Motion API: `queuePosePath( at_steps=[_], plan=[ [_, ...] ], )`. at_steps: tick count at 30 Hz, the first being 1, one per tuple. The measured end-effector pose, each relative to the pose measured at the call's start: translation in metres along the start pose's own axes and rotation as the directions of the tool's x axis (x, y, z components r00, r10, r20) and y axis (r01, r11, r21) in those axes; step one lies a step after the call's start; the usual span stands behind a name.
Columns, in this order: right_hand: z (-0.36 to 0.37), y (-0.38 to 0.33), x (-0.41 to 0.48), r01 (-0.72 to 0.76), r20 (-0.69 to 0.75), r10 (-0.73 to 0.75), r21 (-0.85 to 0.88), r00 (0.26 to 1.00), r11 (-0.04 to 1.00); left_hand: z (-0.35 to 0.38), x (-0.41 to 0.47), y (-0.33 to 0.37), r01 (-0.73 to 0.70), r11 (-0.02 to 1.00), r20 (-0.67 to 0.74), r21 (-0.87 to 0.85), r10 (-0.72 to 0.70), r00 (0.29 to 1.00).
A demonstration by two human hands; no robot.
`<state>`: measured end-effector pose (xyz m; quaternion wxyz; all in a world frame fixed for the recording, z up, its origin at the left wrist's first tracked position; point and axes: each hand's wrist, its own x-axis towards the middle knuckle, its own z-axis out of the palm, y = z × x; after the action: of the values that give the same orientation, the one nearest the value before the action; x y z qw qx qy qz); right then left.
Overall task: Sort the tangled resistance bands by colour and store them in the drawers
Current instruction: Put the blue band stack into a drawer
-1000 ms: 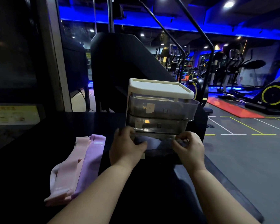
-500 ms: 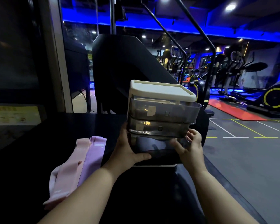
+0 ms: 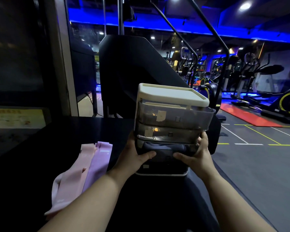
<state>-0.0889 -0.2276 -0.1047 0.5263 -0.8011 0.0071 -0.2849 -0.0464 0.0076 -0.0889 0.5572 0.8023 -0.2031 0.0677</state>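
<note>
On black tabletop point(image 3: 40, 164), centre-right: drawer unit point(image 3: 172, 96), cream top, three smoky see-through drawers. Both hands clamp it low down at the bottom drawer point(image 3: 166, 154). Left hand point(image 3: 134, 156) on the unit's left side, thumb laid across the drawer front, other fingers wrapped round the side, mostly hidden. Right hand point(image 3: 196, 156) on the right side, thumb on the drawer front, fingers point(image 3: 203, 138) curled up round the right corner. Thumb tips near each other, not touching. Dark bluish band point(image 3: 157, 146) bunched inside the bottom drawer, seen through the front. Top drawer point(image 3: 174, 116) and middle drawer point(image 3: 167, 133) each carry a small label; contents can't be told. Pink band point(image 3: 74, 180) and purple band point(image 3: 99, 161) lie flat side by side, edges touching, left of the unit, apart from the hands. Black gym machine point(image 3: 132, 72) just behind the tabletop; red mat point(image 3: 248, 118) on the floor far right.
</note>
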Motion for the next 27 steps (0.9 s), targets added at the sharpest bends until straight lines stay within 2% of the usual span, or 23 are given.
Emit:
queuePosePath(
  at_steps=[5, 7, 16, 22, 27],
  plan=[
    [0.003, -0.001, 0.003, -0.05, 0.004, 0.05, 0.071, 0.999, 0.996, 0.003, 0.004, 0.002, 0.038, 0.979, 0.078, -0.201, -0.023, 0.997],
    [0.002, -0.004, 0.002, -0.067, 0.015, 0.066, 0.104, 0.998, 0.992, 0.004, 0.003, 0.002, 0.049, 0.972, 0.081, -0.229, -0.032, 0.996],
    [0.004, -0.002, 0.0, -0.073, 0.025, 0.069, 0.221, 0.997, 0.973, 0.01, 0.007, 0.019, 0.182, 0.888, -0.023, -0.422, -0.211, 0.977],
    [0.008, -0.006, 0.001, -0.085, -0.013, 0.091, 0.253, 0.996, 0.964, 0.013, 0.009, 0.021, 0.182, 0.923, -0.092, -0.338, -0.225, 0.97],
    [0.01, -0.011, 0.002, -0.104, -0.058, 0.12, 0.222, 0.991, 0.969, 0.014, 0.007, 0.023, 0.182, 0.936, -0.076, -0.303, -0.214, 0.974]
  ],
)
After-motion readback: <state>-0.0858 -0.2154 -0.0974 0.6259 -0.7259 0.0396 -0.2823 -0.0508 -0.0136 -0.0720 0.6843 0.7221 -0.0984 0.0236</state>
